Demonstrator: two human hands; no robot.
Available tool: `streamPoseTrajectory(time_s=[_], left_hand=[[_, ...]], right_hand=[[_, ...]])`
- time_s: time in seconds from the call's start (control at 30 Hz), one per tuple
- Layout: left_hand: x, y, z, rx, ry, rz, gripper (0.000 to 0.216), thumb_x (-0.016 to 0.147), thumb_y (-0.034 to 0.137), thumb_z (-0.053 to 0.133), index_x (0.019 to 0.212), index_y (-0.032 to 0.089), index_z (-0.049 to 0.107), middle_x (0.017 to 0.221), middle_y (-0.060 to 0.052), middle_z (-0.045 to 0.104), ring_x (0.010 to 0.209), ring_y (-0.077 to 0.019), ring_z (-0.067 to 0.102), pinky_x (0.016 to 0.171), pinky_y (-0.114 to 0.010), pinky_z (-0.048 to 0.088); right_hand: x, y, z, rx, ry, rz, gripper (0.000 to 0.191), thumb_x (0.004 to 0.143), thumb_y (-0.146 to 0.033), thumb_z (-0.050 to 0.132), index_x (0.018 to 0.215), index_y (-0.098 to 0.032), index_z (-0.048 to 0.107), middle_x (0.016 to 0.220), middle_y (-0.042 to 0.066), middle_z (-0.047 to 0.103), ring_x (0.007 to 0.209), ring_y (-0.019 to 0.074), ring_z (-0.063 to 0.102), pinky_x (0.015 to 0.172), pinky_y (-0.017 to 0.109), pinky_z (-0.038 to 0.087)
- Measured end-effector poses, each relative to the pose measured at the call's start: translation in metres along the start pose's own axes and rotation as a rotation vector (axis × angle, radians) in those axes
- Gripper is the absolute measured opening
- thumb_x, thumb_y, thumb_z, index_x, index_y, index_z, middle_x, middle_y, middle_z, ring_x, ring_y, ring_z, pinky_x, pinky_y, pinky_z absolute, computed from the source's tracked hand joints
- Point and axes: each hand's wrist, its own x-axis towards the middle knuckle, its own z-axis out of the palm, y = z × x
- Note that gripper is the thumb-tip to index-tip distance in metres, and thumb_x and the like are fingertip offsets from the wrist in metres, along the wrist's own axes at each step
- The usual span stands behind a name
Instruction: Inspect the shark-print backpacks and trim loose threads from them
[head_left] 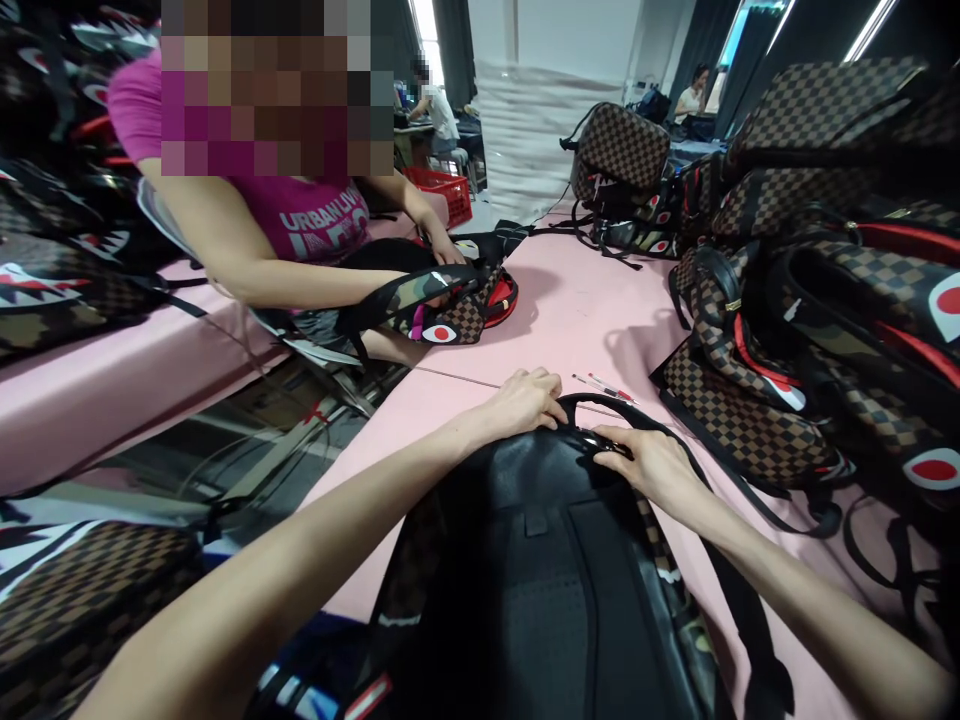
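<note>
Backpack, black back panel uppermost, at near part of pink surface. Left hand: fingers bent at top edge beside handle; cannot tell grip. Right hand: fingers pinching metallic tool, possibly snips. Risk: slipping tip could nick handle or left fingers.

The pink tabletop carries a black bag at its near end, two pens just beyond it, and checked bags heaped along the right side. A red-eyed bag rests at the left edge.
</note>
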Motion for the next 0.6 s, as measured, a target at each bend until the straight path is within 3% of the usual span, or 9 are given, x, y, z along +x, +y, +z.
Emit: streamPoseTrajectory(time_s=[0.1,0.2,0.3,0.4,0.6], left_hand=[[0.001,0.004,-0.004,0.093,0.057,0.142,0.008,0.076,0.030,0.065,0.081,0.027,0.072,0.097,-0.005,0.054,0.105,-0.0227,0.042,0.084,-0.036,0.031],[-0.003,0.005,-0.001,0.087,0.115,0.210,0.010,0.079,0.027,0.062,0.076,0.023,0.070,0.101,-0.007,0.053,0.112,-0.0246,0.038,0.090,-0.039,0.029],[-0.007,0.003,0.011,-0.061,0.168,0.098,0.010,0.079,0.023,0.059,0.076,0.021,0.069,0.105,-0.006,0.050,0.111,-0.0227,0.041,0.091,-0.037,0.034],[-0.008,0.000,0.024,-0.210,0.174,-0.041,0.013,0.079,0.017,0.054,0.073,0.018,0.066,0.106,-0.006,0.048,0.106,-0.0203,0.045,0.089,-0.033,0.039],[-0.006,-0.001,0.031,-0.269,0.145,-0.095,0.015,0.081,0.017,0.049,0.075,0.016,0.062,0.105,-0.006,0.048,0.099,-0.0187,0.048,0.085,-0.032,0.043]], right_hand=[[0.006,-0.004,-0.001,-0.047,0.017,0.038,0.039,0.084,-0.042,0.055,0.122,-0.032,0.055,0.097,0.002,0.070,0.091,0.0219,0.064,0.074,0.028,0.045],[0.010,-0.007,0.002,-0.106,0.045,0.076,0.041,0.085,-0.042,0.052,0.123,-0.026,0.054,0.093,0.005,0.070,0.089,0.0221,0.064,0.070,0.028,0.044],[0.014,-0.011,0.007,-0.097,0.052,0.145,0.034,0.083,-0.042,0.052,0.108,-0.021,0.062,0.086,0.006,0.070,0.087,0.0223,0.064,0.069,0.027,0.042],[0.019,-0.015,0.012,-0.056,0.079,0.181,0.025,0.082,-0.041,0.054,0.097,-0.026,0.067,0.086,0.004,0.070,0.086,0.0223,0.064,0.067,0.027,0.041],[0.027,-0.021,0.019,-0.027,0.097,0.190,0.024,0.082,-0.041,0.054,0.097,-0.029,0.069,0.089,0.002,0.070,0.085,0.0214,0.064,0.066,0.027,0.041]])
